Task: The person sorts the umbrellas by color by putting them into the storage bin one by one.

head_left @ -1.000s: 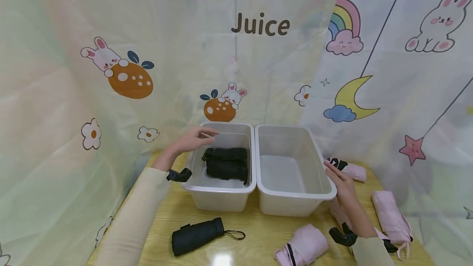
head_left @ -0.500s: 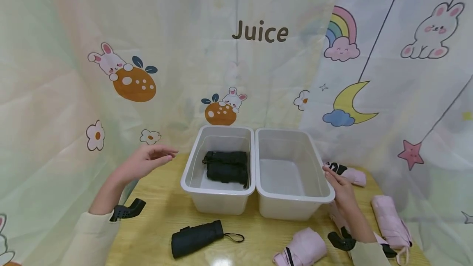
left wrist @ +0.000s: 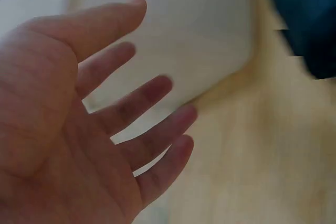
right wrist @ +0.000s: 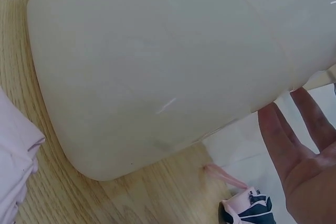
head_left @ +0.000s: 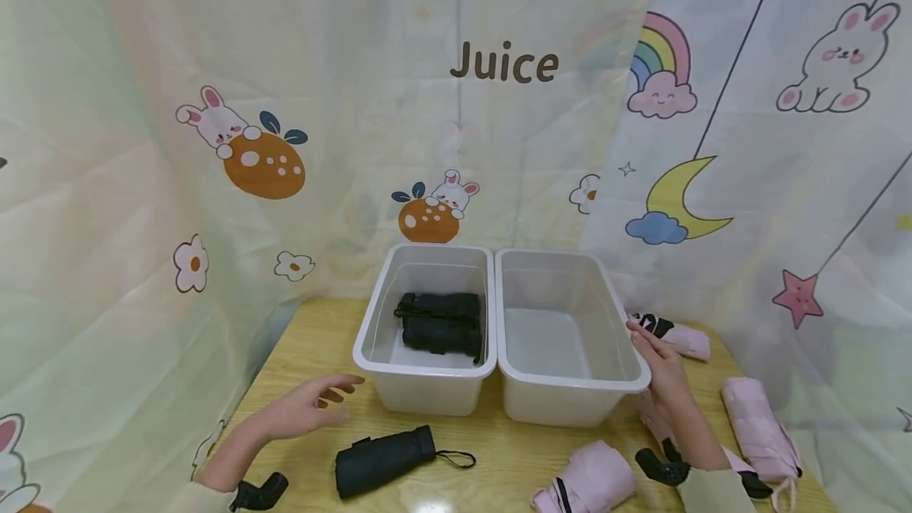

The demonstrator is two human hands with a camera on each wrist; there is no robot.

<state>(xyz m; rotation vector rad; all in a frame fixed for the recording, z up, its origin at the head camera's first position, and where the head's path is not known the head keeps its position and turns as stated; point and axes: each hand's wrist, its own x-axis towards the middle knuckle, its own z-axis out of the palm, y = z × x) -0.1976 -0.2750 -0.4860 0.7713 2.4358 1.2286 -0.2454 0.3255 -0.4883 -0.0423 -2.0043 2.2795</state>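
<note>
1. Partly, the two black umbrellas (head_left: 440, 324) are hidden by the wall of the left bin (head_left: 427, 386).
2. Since earlier, the left hand (head_left: 308, 408) has been lowered from beside that bin to the table (head_left: 313, 339).
3. Its fingers are spread, empty, beside the loose black umbrella (head_left: 385, 460); the right hand (head_left: 663, 362) is laid flat against the right bin (head_left: 570, 402).

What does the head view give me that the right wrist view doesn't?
Head view only: the left hand open above the table near a black umbrella, two more black umbrellas in the left bin.
Right wrist view only: the right bin's underside corner, close up.
Both: the right hand against the right bin, pink umbrellas nearby.
</note>
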